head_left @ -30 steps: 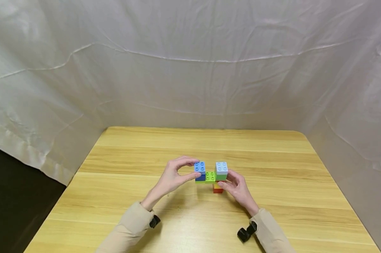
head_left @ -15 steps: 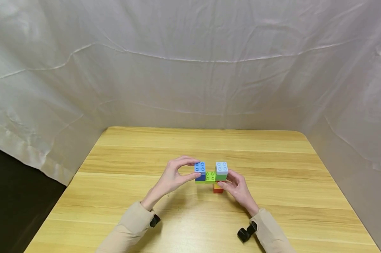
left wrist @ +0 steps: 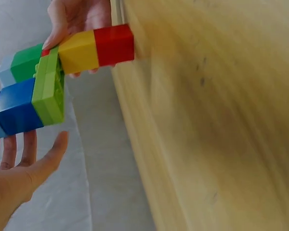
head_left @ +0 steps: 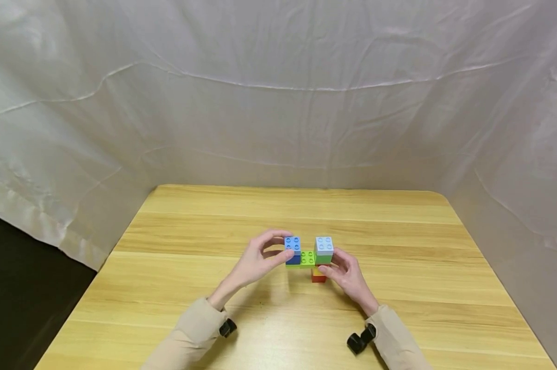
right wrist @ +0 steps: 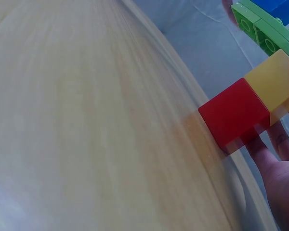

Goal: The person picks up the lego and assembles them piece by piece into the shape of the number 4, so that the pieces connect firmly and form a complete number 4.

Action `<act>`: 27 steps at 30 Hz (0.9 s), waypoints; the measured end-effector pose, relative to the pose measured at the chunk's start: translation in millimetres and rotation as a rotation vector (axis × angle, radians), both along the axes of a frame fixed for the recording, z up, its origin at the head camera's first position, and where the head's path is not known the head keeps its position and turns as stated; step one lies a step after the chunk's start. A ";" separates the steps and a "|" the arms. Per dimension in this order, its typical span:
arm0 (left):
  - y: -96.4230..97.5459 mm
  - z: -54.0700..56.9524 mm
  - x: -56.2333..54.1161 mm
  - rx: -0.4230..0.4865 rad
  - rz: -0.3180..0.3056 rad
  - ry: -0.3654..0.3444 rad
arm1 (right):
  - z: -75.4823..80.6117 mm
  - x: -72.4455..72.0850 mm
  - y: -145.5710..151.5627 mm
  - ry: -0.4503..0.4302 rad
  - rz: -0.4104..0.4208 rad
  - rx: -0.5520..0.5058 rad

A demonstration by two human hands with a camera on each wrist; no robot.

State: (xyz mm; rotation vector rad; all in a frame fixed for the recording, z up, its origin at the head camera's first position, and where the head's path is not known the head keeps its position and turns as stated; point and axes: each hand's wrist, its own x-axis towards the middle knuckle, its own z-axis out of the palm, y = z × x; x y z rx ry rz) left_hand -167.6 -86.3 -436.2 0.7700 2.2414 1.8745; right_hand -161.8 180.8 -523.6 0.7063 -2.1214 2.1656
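A stack of toy building bricks (head_left: 323, 259) stands on the table in front of me. From the bottom it goes red brick (right wrist: 236, 114), yellow brick (left wrist: 78, 50), a thin sliver of red, green brick (left wrist: 26, 63) and pale blue brick (head_left: 324, 246). A lime-green brick (head_left: 307, 259) juts left, bearing a dark blue brick (left wrist: 18, 107) and a light blue brick (head_left: 293, 241). My right hand (head_left: 349, 281) grips the stack around its middle, thumb in front. My left hand (head_left: 258, 259) is around the blue bricks; in the left wrist view its thumb stands apart from them.
The wooden table (head_left: 190, 221) spreads around both hands. A pale grey sheet (head_left: 278, 128) hangs behind and at both sides. A black device (head_left: 361, 340) is strapped at the right wrist, another device (head_left: 228, 327) at the left.
The left hand has shifted slightly right, its thumb a little higher against the blue bricks, and another finger shows. The right hand and the stack have not visibly moved.
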 end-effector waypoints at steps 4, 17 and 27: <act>2.2 -4.1 -0.1 0.038 -0.027 -0.033 | 0.5 0.1 -0.3 0.002 0.001 0.000; 7.6 -12.5 -0.2 0.081 0.009 -0.005 | 1.3 0.5 -1.0 0.006 -0.006 0.004; 9.5 -14.4 -0.5 0.068 0.050 0.019 | 1.0 0.5 -0.5 0.009 -0.004 0.003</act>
